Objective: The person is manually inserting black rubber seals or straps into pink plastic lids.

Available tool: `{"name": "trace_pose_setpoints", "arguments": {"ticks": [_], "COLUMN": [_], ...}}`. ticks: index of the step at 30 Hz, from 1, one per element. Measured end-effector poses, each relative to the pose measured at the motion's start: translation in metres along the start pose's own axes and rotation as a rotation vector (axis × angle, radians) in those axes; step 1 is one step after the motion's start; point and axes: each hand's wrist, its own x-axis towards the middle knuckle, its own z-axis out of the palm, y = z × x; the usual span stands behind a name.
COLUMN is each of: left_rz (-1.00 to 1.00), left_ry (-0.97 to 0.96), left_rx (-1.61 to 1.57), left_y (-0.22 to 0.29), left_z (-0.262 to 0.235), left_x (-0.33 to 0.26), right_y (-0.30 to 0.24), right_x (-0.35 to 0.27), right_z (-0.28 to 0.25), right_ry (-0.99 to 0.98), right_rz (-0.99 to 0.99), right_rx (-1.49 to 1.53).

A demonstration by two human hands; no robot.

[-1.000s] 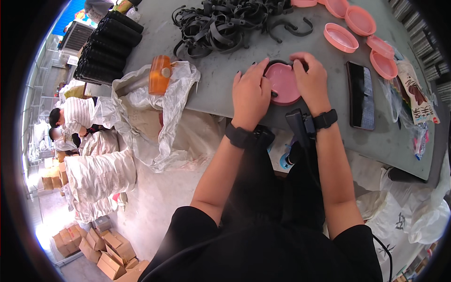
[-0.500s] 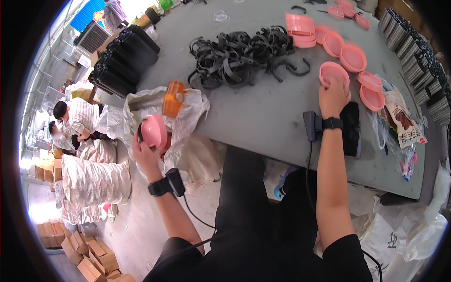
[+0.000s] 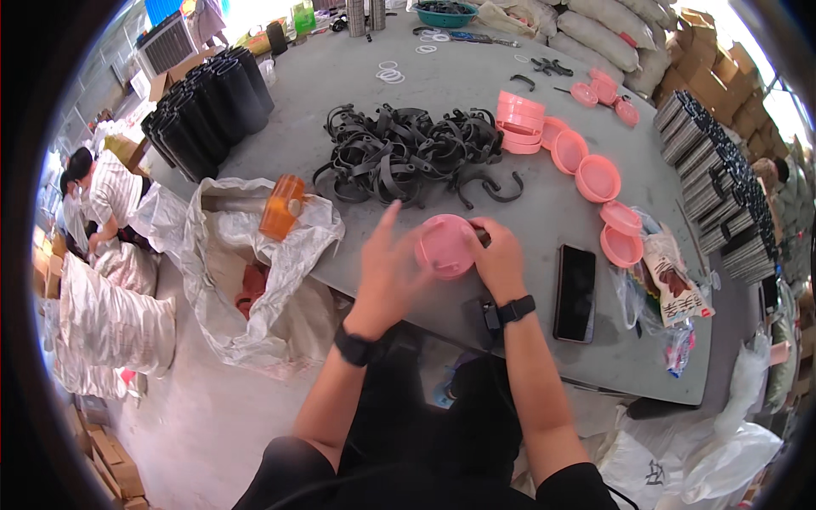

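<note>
In front of me, over the table's near edge, is a pink round lid [image 3: 448,248] with a raised bar across it. My right hand [image 3: 500,262] grips its right side, and a bit of dark strap shows by the fingers. My left hand [image 3: 389,270] is at the lid's left side, blurred by motion, its fingers apart and one pointing up. Whether a second pink piece lies behind this one I cannot tell. Beyond my hands is a tangled heap of black curved straps [image 3: 408,153]. More pink lids [image 3: 597,178] lie in a line to the right.
A white sack [image 3: 223,293] at the left edge has an orange translucent container [image 3: 282,208] on it. Black cylinders [image 3: 208,110] stand at far left, grey ones [image 3: 714,170] at right. A phone [image 3: 575,293] and a snack bag [image 3: 674,276] lie right. One person [image 3: 110,191] sits left.
My right hand has moved left from the row of lids, where one lid is gone. My left hand has moved right to the pink lid before me, and its fingers have spread.
</note>
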Motion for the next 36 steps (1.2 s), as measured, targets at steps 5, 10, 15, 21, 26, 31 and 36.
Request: {"name": "trace_pose_setpoints", "arguments": {"ticks": [5,10,15,21,26,31,36], "left_rz": [0.060,0.075,0.046,0.028,0.111,0.046,-0.015], "left_ry": [-0.217,-0.186,-0.146,-0.152,-0.110,-0.070,-0.050], "left_rx": [0.245,0.108,0.049,-0.066,-0.021,-0.144,-0.242], "left_y": [-0.002,-0.010,-0.012,-0.020,-0.019,-0.028,-0.029], "left_z": [0.035,0.038,0.038,0.042,0.044,0.045,0.045], "left_x": [-0.005,-0.006,-0.004,-0.005,-0.004,-0.004,-0.004], "right_y": [0.029,0.062,0.058,0.042,0.036,0.010,-0.022], "right_x": [0.020,0.064,0.075,0.057,0.052,0.036,-0.007], "right_z": [-0.002,-0.017,-0.020,-0.019,-0.024,-0.029,-0.018], "right_ry": [0.176,0.433,0.243,0.167,0.093,0.079,-0.126], "right_rz": [-0.037,-0.434,-0.126,-0.166,-0.127,-0.408,-0.521], "right_rx": [-0.110,-0.452,-0.376,-0.290,-0.344,0.067,-0.254]}}
